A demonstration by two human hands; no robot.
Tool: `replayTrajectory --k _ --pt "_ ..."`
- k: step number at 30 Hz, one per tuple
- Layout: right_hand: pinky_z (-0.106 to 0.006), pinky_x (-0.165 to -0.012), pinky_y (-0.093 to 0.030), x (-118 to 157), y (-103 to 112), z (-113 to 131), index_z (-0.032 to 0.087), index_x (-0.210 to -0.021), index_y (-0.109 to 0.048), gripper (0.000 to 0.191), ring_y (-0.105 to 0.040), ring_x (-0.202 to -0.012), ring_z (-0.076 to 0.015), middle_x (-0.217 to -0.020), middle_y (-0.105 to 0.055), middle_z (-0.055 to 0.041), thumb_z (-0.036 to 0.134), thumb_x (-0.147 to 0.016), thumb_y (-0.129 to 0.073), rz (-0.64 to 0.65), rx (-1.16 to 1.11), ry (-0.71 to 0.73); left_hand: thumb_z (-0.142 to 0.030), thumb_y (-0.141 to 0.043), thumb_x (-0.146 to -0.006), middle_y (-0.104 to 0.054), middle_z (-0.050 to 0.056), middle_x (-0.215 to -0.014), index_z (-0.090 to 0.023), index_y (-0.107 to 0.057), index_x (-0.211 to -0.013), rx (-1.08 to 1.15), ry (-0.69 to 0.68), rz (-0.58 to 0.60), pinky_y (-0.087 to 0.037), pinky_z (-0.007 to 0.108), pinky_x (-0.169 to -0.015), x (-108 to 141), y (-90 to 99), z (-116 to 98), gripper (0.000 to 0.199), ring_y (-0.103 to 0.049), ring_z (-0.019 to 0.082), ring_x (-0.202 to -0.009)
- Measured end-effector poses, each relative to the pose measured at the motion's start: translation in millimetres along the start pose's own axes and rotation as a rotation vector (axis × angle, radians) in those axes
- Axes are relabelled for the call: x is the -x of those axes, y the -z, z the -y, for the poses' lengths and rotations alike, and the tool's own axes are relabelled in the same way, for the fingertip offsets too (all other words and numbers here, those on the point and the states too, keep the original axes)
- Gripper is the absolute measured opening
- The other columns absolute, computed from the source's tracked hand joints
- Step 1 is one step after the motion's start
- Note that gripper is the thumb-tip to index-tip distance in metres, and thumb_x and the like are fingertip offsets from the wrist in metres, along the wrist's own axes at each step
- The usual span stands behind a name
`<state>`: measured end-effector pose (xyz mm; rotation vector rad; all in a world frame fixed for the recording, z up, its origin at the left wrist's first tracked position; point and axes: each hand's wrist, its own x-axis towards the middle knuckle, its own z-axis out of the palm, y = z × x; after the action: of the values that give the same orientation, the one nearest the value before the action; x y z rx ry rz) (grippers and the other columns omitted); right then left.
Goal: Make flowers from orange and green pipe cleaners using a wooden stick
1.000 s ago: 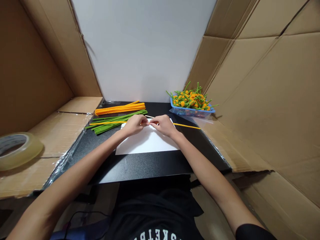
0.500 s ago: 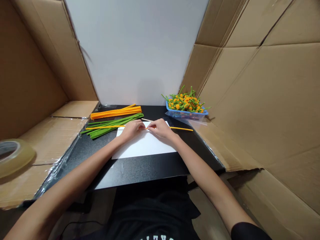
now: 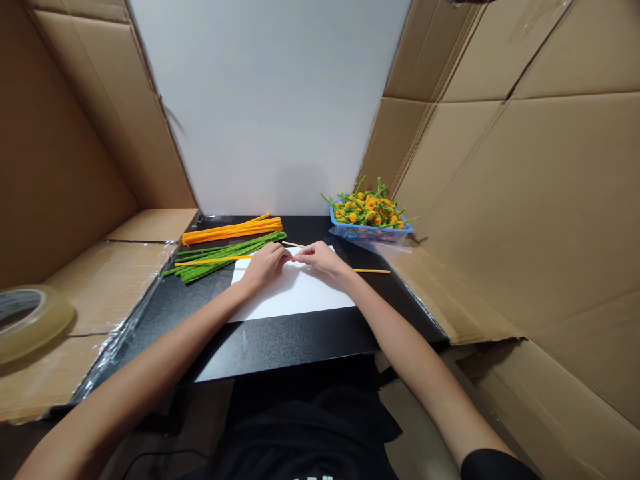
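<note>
Over a white sheet of paper (image 3: 295,293), my left hand (image 3: 271,262) and my right hand (image 3: 320,257) pinch the middle of an orange pipe cleaner (image 3: 215,259) with their fingertips close together. One end of it sticks out to the left across the green pipe cleaners (image 3: 215,267); the other comes out past my right hand over the black table. A small orange bit shows between the fingertips, its shape too small to make out. Just beyond my hands lies a thin pale stick (image 3: 292,244), partly hidden.
A bundle of orange pipe cleaners (image 3: 233,230) lies at the back left of the black table (image 3: 280,343). A blue basket (image 3: 370,232) of orange-and-green pipe-cleaner pieces stands back right, on clear plastic. A tape roll (image 3: 55,320) rests on cardboard at left. Cardboard walls flank both sides.
The pipe cleaner's right end has tilted and shifted slightly toward me, and my right hand has turned a little. Both hands keep pinching its middle. The view has moved slightly.
</note>
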<state>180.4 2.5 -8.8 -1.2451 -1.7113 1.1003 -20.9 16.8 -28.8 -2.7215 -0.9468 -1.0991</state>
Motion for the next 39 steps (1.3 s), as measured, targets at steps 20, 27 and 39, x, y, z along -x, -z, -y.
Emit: replayTrajectory --k 20,27,39 --pt "-0.021 -0.054 -0.044 0 -14 7 0.013 -0.065 -0.071 0.011 -0.063 -0.054 -0.0125 -0.054 -0.067 -0.0033 0.024 -0.065 -0.074 -0.060 -0.174 -0.012 -0.013 -0.054 -0.091 -0.067 0.006 -0.079 -0.018 -0.068 -0.084 -0.352 -0.221 -0.057 -0.039 0.035 -0.068 -4 7.3 1 0.016 -0.056 0.021 -0.076" --pt "-0.021 -0.054 -0.045 1 -16 6 0.013 -0.066 -0.070 0.012 -0.061 -0.054 -0.0117 -0.056 -0.065 -0.0022 0.023 -0.067 -0.076 -0.079 -0.170 0.007 -0.012 -0.056 -0.091 -0.067 0.006 -0.077 -0.017 -0.067 -0.081 -0.391 -0.254 -0.106 -0.039 0.035 -0.065 -3 7.0 1 0.016 -0.056 0.021 -0.074" --pt "-0.018 -0.055 -0.048 3 -2 7 0.009 -0.081 -0.073 0.012 -0.059 -0.057 -0.0095 -0.066 -0.068 -0.0055 0.021 -0.077 -0.073 0.193 -0.495 -0.202 -0.013 -0.051 -0.097 -0.071 0.004 -0.087 -0.018 -0.064 -0.098 -0.296 -0.477 -0.227 -0.042 0.031 -0.070 -4 20.5 8 0.014 -0.060 0.017 -0.078"
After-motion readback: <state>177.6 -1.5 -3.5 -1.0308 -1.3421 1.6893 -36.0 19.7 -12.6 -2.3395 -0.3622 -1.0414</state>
